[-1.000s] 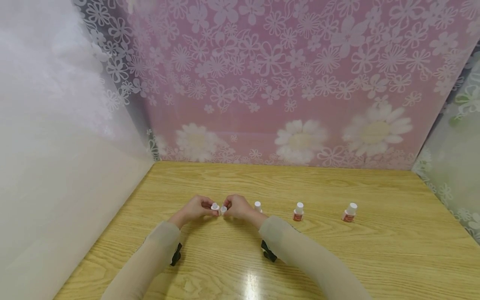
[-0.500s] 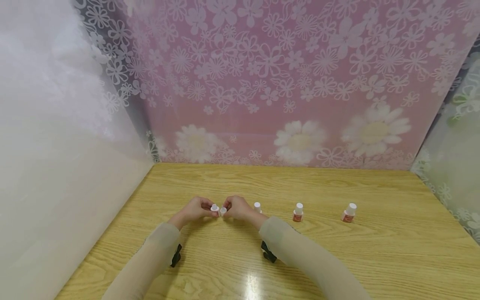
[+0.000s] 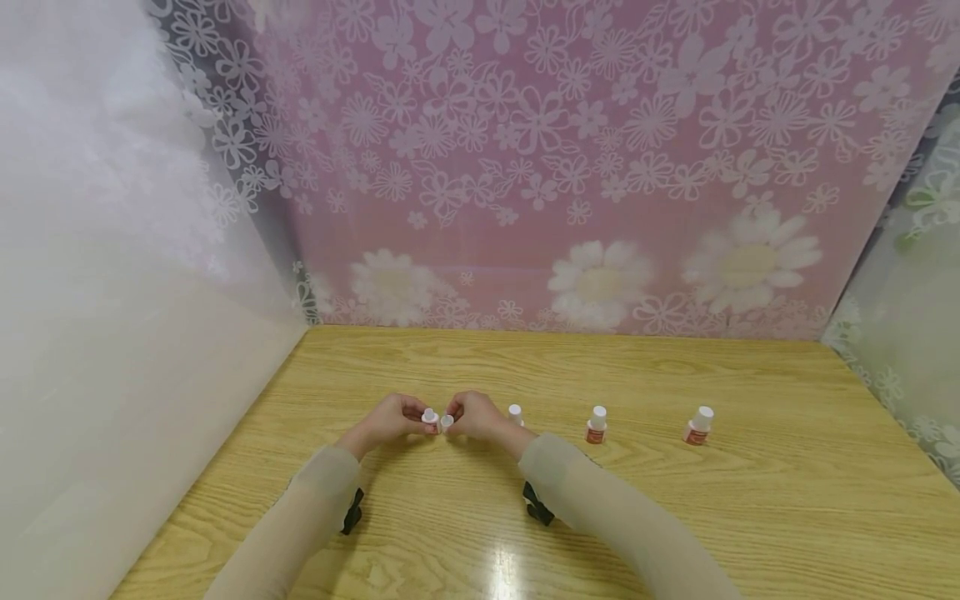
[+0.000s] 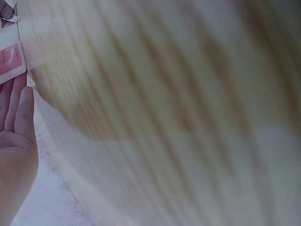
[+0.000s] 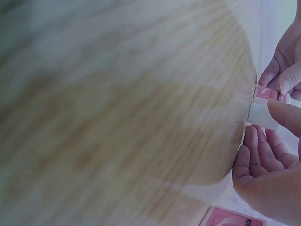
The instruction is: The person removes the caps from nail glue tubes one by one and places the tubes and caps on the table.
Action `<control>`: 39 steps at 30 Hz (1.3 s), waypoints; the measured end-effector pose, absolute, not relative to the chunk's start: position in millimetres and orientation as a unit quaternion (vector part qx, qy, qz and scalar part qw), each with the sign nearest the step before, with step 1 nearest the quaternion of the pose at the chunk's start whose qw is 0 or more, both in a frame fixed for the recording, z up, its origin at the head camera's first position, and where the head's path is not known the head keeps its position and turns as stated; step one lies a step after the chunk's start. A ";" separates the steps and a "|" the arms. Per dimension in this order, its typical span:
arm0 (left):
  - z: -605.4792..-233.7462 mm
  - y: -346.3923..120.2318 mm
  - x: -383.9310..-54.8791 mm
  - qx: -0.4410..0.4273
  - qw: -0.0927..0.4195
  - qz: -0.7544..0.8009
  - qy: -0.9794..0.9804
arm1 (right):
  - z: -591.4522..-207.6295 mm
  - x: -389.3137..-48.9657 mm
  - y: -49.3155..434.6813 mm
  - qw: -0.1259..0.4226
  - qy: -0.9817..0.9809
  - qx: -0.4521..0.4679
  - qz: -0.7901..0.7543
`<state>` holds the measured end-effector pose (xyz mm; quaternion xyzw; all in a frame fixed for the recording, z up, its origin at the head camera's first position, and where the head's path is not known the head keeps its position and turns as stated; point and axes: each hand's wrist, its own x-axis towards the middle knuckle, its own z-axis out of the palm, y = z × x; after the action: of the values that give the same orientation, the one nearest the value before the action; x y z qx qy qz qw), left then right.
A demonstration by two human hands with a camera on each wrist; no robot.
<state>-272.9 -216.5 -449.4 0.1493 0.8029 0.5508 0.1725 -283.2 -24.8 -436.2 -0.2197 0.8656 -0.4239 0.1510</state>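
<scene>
The left hand (image 3: 392,418) is pinching a small white bottle (image 3: 431,422) between thumb and fingers; the bottle's pink-and-white label is facing partly outward, and its pale nozzle is showing uncapped at the top. The right hand (image 3: 474,415) is pinching a white cap (image 3: 447,422) between thumb and fingers, and the cap's hollow end is showing in the head view. Bottle and cap are sitting just beside each other, between the two hands, over the left part of the wood-grain table (image 3: 435,525); whether they are touching cannot be told.

To the right, three capped bottles are standing upright in a spaced row: a nearest bottle (image 3: 515,412), which the right wrist is partly hiding, a middle bottle (image 3: 596,425) and a far bottle (image 3: 698,426). Both forearms are wearing beige sleeves (image 3: 615,508), with black straps (image 3: 537,504) showing beneath them. Behind the table, a pink floral sheet (image 3: 480,167) is hanging.
</scene>
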 end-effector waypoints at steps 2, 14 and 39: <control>-450.2 -216.5 -272.9 0.144 0.174 0.551 0.803 | -436.3 -282.8 -24.7 0.151 0.866 -0.220 -0.422; -447.1 -217.3 -270.1 0.142 0.174 0.561 0.797 | -433.3 -283.0 -24.1 0.153 0.862 -0.215 -0.433; -429.1 -219.4 -266.7 0.129 0.125 0.516 0.838 | -415.8 -272.9 -15.7 0.152 0.835 -0.232 -0.476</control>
<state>-266.7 -219.4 -429.1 0.1288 0.8376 0.5159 0.1251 -272.9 -15.7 -415.8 -0.2321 0.8345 -0.4759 0.1523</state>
